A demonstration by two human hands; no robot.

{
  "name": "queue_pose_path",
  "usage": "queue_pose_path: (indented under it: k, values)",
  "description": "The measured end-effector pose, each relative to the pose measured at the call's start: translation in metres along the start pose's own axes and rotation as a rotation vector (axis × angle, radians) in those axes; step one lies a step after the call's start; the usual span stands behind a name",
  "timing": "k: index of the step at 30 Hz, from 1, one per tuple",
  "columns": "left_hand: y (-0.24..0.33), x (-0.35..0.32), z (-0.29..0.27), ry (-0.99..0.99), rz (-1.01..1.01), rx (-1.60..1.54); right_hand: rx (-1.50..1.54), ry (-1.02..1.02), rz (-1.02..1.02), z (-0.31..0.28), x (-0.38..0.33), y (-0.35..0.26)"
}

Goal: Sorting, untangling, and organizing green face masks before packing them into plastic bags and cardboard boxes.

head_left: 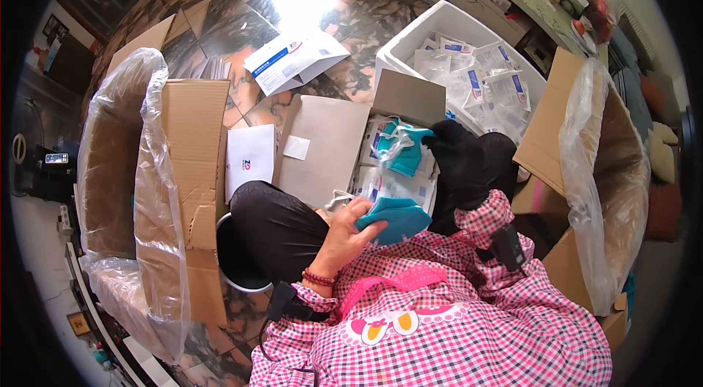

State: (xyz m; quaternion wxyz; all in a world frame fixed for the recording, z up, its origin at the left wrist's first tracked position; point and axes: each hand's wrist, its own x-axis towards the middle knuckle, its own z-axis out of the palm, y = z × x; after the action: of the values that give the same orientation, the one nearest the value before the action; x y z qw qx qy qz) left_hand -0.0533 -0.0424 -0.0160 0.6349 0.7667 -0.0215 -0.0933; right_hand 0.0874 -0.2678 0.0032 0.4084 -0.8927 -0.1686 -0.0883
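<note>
My left hand (346, 237), bare with a beaded bracelet at the wrist, grips a folded teal face mask (399, 221) close to my lap. White ear loops trail beside its fingers. In a black glove, my right hand (461, 160) has its fingertips closed on the edge of another teal face mask (401, 158), with white loops bunched on top. That second mask lies over the white printed packets (399, 185) inside the open grey-brown carton (322, 142) between my knees. The glove hides part of the right fingers.
A white foam box (392, 57) full of clear packets stands at the far right. Large cardboard boxes with plastic liners flank me, a left box (194, 160) and a right box (545, 123). White printed cartons (293, 61) lie on the floor. Beside my left leg is a bucket (238, 262).
</note>
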Motion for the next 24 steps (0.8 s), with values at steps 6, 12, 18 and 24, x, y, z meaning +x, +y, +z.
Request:
queue_pose_path:
  k: [6, 12, 18, 24]
  values:
    - [0.023, 0.003, 0.007, 0.211, 0.299, 0.171, -0.024, -0.300, -0.200, -0.015, -0.003, -0.042]
    - [0.011, -0.002, 0.008, 0.085, 0.234, 0.101, 0.664, -0.479, 0.310, 0.001, -0.014, -0.017]
    - [0.002, -0.015, 0.003, -0.055, 0.013, -0.116, -0.216, -0.195, 0.229, 0.047, 0.001, 0.067]
    - [0.000, -0.018, 0.012, -0.026, 0.029, -0.240, -0.326, -0.185, 0.275, 0.088, 0.001, 0.074]
